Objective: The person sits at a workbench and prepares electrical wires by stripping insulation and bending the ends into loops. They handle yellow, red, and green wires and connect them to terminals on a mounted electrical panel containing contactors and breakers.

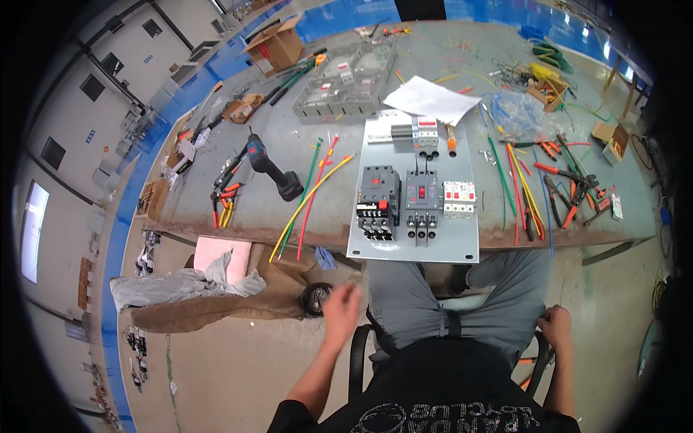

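I sit on a chair in front of a grey workbench [303, 137]. My left hand [341, 307] hangs blurred below the bench edge with fingers apart, holding nothing, next to a black roll [315, 297] on a brown cloth [216, 307]. My right hand [556, 323] is closed around the chair's right edge [540, 361] beside my knee. On the bench ahead lies a grey mounting plate [415, 249] carrying a black contactor [377, 202], a grey breaker [422, 206] and a small white breaker [459, 198].
Yellow, red and green wires [310, 198] lie left of the plate, beside a cordless drill [271, 167]. Pliers and coloured wires [556, 187] sit to the right. A paper sheet [431, 99], a clear enclosure [346, 83] and cardboard boxes [276, 47] lie farther back.
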### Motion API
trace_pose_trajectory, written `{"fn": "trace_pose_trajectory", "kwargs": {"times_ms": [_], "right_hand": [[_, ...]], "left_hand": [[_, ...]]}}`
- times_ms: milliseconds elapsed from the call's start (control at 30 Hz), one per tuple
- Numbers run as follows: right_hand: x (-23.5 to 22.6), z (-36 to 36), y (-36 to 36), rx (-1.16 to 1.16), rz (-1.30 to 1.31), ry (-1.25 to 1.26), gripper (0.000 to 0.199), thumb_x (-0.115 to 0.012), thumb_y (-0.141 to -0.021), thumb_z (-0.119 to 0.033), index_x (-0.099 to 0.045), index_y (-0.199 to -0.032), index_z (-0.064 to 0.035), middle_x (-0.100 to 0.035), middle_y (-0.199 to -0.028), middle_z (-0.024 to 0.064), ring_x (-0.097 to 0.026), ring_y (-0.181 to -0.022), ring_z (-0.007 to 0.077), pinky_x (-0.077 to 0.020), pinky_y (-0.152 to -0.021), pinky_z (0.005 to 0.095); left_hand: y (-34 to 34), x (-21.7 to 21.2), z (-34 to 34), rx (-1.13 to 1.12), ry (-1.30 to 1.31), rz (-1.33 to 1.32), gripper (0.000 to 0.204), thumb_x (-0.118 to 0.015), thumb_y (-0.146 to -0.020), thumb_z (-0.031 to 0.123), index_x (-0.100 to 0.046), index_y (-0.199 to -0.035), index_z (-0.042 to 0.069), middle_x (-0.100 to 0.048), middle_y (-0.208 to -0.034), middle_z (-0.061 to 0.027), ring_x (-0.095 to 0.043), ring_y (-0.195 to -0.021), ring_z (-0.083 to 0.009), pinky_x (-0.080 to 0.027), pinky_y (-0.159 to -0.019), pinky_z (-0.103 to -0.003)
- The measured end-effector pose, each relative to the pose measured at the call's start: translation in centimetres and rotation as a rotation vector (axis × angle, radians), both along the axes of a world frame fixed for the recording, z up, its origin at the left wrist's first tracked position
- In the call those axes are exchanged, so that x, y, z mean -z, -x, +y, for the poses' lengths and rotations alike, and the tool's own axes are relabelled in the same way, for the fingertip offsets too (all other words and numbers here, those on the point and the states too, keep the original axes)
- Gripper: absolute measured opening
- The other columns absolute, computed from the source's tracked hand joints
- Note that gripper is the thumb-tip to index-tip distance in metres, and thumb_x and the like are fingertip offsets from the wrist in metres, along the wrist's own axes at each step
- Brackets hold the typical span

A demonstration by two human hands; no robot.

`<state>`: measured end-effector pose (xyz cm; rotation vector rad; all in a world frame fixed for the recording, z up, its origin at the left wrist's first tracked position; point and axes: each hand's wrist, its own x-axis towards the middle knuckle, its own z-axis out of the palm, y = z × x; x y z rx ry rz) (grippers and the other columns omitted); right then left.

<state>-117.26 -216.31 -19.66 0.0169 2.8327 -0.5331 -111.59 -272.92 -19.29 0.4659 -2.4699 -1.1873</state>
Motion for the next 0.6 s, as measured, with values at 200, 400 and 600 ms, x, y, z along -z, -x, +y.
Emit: {"fn": "trace_pose_trajectory", "kwargs": {"times_ms": [200,400,600], "right_hand": [[-2.7,-3.7,4.7,0.065,0.146,0.424,0.023,-0.078,-0.084,-0.012,-0.072,-0.103,0.0008,-0.066,-0.077,0.0151,-0.067,-0.075,0.0229,-0.0532,-0.070,0.0373],[2.1,-6.8,2.6,-0.111,0.175,0.388,0.018,-0.078,-0.084,-0.013,-0.075,-0.097,-0.0011,-0.066,-0.081,0.0149,-0.065,-0.073,0.0287,-0.0523,-0.069,0.0395],[3.6,-6.1,1.6,0.184,0.237,0.536,0.014,-0.074,-0.087,-0.010,-0.075,-0.094,0.0014,-0.064,-0.079,0.0143,-0.063,-0.071,0.0266,-0.0499,-0.068,0.0372]], "left_hand": [[19.8,-7.3,-7.3,-0.010,0.331,0.334,0.031,-0.075,-0.093,0.020,-0.073,-0.117,0.001,-0.074,-0.103,-0.0172,-0.072,-0.093,-0.0330,-0.056,-0.080,-0.040],[32.4,-2.1,-12.3,-0.001,0.657,-0.040,0.029,-0.074,-0.090,0.023,-0.074,-0.113,0.004,-0.072,-0.111,-0.0205,-0.067,-0.106,-0.0416,-0.054,-0.091,-0.051],[35.7,-0.1,-13.7,0.032,0.755,0.050,0.014,-0.065,-0.095,0.015,-0.068,-0.102,0.003,-0.070,-0.103,-0.0204,-0.066,-0.094,-0.0436,-0.054,-0.084,-0.054]]}}
